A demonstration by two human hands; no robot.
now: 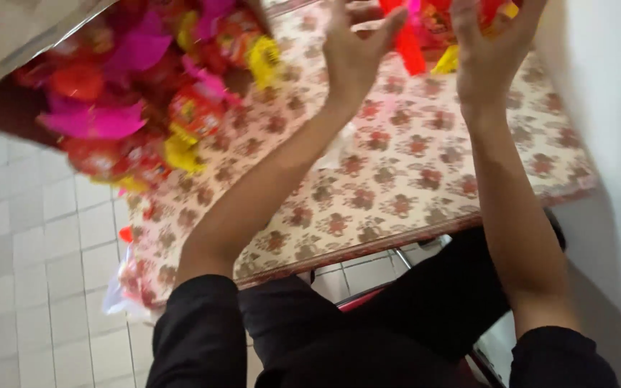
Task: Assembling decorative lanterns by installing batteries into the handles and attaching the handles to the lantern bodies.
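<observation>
Packets [131, 93] in red, pink and yellow wrappers lie heaped to the left of the left hand, blurred so that single pieces are hard to tell apart; the heap's upper part is cut off by a pale slanted surface [16, 36] at the top left corner. Below the heap the white tiled floor [30, 273] shows, and a few wrappers [127, 276] hang over the table's near left corner. The table [397, 187], covered by a cloth with a red flower pattern, lies under both forearms, and its near edge runs slanting from lower left to right. The left hand [353, 50] is raised with fingers spread wide, and its fingertips are cut by the top edge, so it cannot be told whether it holds anything. Between the hands a red strip [409, 43] and a yellow scrap [448, 61] show. The right hand [486, 50] reaches up into more red and yellow wrappers [440, 18]; its fingers are out of frame and its grip cannot be told. Right of it a white wall [605, 108] stands close against the table's edge. The cloth between the forearms is bare.
</observation>
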